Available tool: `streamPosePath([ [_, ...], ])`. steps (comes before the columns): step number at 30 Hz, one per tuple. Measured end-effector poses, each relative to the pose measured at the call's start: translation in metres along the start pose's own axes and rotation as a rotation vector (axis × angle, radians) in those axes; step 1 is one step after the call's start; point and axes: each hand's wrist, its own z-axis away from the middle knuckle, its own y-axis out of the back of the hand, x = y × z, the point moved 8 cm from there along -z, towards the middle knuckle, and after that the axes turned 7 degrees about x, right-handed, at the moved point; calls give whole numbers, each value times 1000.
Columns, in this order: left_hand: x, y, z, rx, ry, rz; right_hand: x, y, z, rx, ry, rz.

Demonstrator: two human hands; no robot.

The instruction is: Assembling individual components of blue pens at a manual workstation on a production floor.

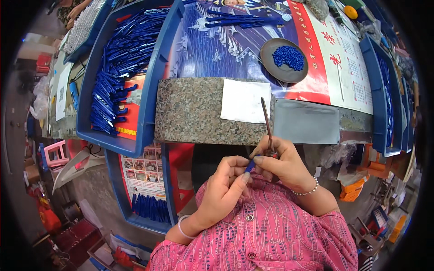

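Note:
In front of my chest, both hands are closed around a small dark blue piece (250,166), whose kind I cannot make out. My left hand (224,186) pinches its lower end between thumb and fingers. The fingers of my right hand (285,165) meet its upper end. A slim pointed metal tool (267,119) also sticks up from my right hand, its tip over the bench edge. Just beyond the tip's side lies a white paper square (242,101) on a speckled stone slab (190,110). Fingers hide part of the blue piece.
A blue tray (156,74) of slim blue strips (131,43) stands at the left, with another tray (171,189) below it. Farther off, a brown dish (270,67) holds small blue beads (289,58). More strips (242,19) lie behind. Another blue tray (376,97) bounds the right.

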Motion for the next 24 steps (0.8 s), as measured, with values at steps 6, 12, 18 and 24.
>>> streamPosePath([
  [6, 23, -3, 6, 154, -497, -653, 7, 5, -1, -1, 8, -33],
  [12, 34, -9, 5, 147, -650, -810, 4, 5, 0, -7, 41, -92],
  [18, -2, -5, -4, -75, 14, -138, 6, 8, -1, 14, -14, -85],
  [24, -10, -5, -7, -119, 213, 33, 6, 10, -2, 41, -9, -73],
])
